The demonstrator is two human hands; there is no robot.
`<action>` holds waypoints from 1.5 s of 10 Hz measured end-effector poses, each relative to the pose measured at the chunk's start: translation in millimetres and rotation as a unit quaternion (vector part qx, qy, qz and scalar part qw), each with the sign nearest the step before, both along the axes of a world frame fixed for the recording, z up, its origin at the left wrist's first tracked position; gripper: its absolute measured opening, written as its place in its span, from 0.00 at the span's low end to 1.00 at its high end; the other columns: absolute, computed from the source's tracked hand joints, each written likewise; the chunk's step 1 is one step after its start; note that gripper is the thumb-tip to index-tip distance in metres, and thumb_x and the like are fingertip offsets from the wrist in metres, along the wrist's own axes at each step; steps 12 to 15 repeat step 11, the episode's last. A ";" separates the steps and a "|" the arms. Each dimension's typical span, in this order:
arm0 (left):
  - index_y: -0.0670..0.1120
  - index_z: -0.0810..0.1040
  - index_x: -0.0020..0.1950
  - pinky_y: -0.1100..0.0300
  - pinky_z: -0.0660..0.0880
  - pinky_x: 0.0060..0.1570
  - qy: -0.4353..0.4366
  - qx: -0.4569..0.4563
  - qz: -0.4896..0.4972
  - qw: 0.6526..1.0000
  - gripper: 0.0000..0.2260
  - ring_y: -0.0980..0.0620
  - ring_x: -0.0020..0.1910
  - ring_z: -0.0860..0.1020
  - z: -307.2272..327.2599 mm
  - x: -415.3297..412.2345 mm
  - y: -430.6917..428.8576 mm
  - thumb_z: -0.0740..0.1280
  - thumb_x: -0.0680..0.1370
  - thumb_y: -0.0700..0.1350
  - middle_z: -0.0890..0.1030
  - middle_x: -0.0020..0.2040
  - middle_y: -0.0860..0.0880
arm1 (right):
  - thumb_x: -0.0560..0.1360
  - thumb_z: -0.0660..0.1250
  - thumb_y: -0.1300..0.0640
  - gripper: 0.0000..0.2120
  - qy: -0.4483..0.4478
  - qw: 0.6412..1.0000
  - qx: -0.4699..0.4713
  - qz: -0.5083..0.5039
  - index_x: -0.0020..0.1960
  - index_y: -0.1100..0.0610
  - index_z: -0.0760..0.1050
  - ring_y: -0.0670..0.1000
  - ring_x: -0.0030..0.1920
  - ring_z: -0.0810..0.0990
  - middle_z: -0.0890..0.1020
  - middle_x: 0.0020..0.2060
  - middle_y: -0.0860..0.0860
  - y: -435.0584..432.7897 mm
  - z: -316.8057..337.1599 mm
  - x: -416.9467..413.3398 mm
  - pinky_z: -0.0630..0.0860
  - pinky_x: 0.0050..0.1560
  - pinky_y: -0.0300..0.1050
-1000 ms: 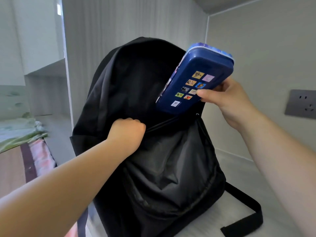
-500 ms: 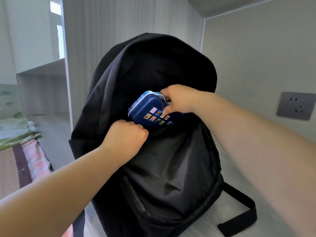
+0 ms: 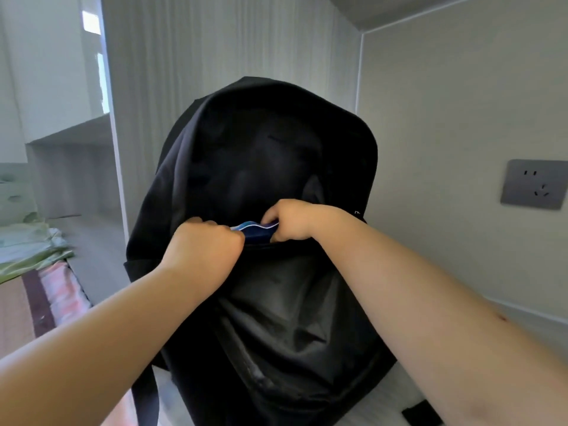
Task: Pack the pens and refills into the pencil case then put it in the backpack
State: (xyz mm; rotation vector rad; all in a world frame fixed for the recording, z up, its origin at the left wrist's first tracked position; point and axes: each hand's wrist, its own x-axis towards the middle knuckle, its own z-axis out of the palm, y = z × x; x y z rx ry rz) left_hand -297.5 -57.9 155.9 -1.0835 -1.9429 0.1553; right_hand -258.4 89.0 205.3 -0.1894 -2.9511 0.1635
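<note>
Peeking from open backpack [image 3: 292, 318]: pencil case [image 3: 252, 231] (blue).

I see the backpack [image 3: 295, 302] standing upright at the centre of my view, its mouth facing me, and only the top edge of the pencil case [image 3: 253, 227] shows in that opening, the rest sunk inside. The left hand [image 3: 204, 245] sits at the front lip at about 9 o'clock from the case, touching it, with the right hand [image 3: 295, 219] on the case at 3 o'clock. A wall socket [image 3: 534, 184] lies well apart at 3 o'clock from the bag, and bedding [image 3: 30, 250] lies at 9 o'clock.
</note>
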 end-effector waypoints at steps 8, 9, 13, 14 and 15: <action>0.40 0.80 0.31 0.56 0.77 0.26 -0.066 0.136 -0.077 0.985 0.05 0.43 0.25 0.79 -8.7 -0.5 -13.8 0.76 0.62 0.36 0.81 0.25 0.43 | 0.75 0.61 0.56 0.15 0.051 0.993 -0.098 -0.032 0.60 0.58 0.73 0.55 0.62 0.73 0.76 0.62 0.55 8.4 -18.0 -4.5 0.68 0.61 0.44; 0.40 0.82 0.38 0.52 0.78 0.32 -0.092 0.168 -0.103 0.976 0.03 0.40 0.34 0.80 -5.7 12.5 -16.9 0.73 0.65 0.36 0.84 0.36 0.42 | 0.74 0.61 0.56 0.14 0.185 0.976 -0.103 -0.055 0.58 0.56 0.74 0.56 0.59 0.74 0.78 0.59 0.56 5.7 -22.4 13.8 0.71 0.60 0.48; 0.45 0.82 0.38 0.53 0.78 0.38 -0.139 0.217 -0.183 0.949 0.03 0.44 0.38 0.81 -14.8 67.4 -20.1 0.69 0.69 0.41 0.85 0.37 0.48 | 0.72 0.60 0.60 0.10 0.304 0.946 -0.109 -0.037 0.51 0.56 0.77 0.50 0.43 0.76 0.79 0.40 0.49 1.0 -22.8 91.1 0.74 0.49 0.47; 0.45 0.82 0.38 0.53 0.78 0.38 -0.139 0.217 -0.183 0.949 0.03 0.44 0.38 0.81 -14.8 67.4 -20.1 0.69 0.69 0.41 0.85 0.37 0.48 | 0.72 0.60 0.60 0.10 0.304 0.946 -0.109 -0.037 0.51 0.56 0.77 0.50 0.43 0.76 0.79 0.40 0.49 1.0 -22.8 91.1 0.74 0.49 0.47; 0.45 0.82 0.38 0.53 0.78 0.38 -0.139 0.217 -0.183 0.949 0.03 0.44 0.38 0.81 -14.8 67.4 -20.1 0.69 0.69 0.41 0.85 0.37 0.48 | 0.72 0.60 0.60 0.10 0.304 0.946 -0.109 -0.037 0.51 0.56 0.77 0.50 0.43 0.76 0.79 0.40 0.49 1.0 -22.8 91.1 0.74 0.49 0.47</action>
